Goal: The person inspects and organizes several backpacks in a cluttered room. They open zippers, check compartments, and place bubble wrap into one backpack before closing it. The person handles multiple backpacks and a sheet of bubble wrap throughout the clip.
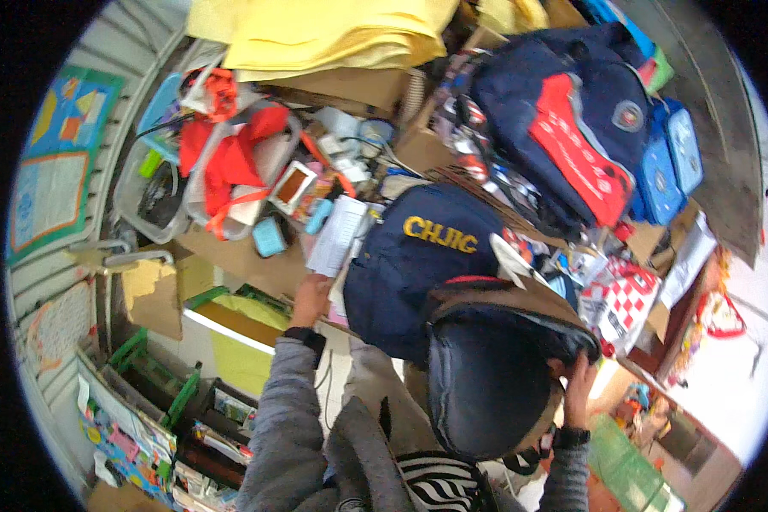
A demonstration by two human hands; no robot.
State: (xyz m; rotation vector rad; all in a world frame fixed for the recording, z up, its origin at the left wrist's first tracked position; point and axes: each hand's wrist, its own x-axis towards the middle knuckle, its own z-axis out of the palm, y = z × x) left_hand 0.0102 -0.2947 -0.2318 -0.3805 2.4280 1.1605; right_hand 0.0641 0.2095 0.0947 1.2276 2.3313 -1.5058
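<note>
My left hand (312, 301) is at the table's front edge, its fingers touching the lower end of a printed paper sheet (338, 235); whether it grips the sheet is unclear. My right hand (577, 387) grips the rim of a brown bag-like item (489, 377) with a dark lining, its mouth facing up. Some of the right fingers are hidden inside that rim. Directly behind it lies a navy fabric item (416, 256) with yellow lettering, partly covered by the brown item. A white pointed flap (511, 259) sticks out beside them.
Clear plastic bins (150, 224) with red cloth (230, 169) stand at the left. A navy and red backpack (563, 128) and a blue case (669, 160) lie at the back right. Folded yellow cloth (333, 32) sits at the back. A red-and-white checked bag (621, 301) is at the right.
</note>
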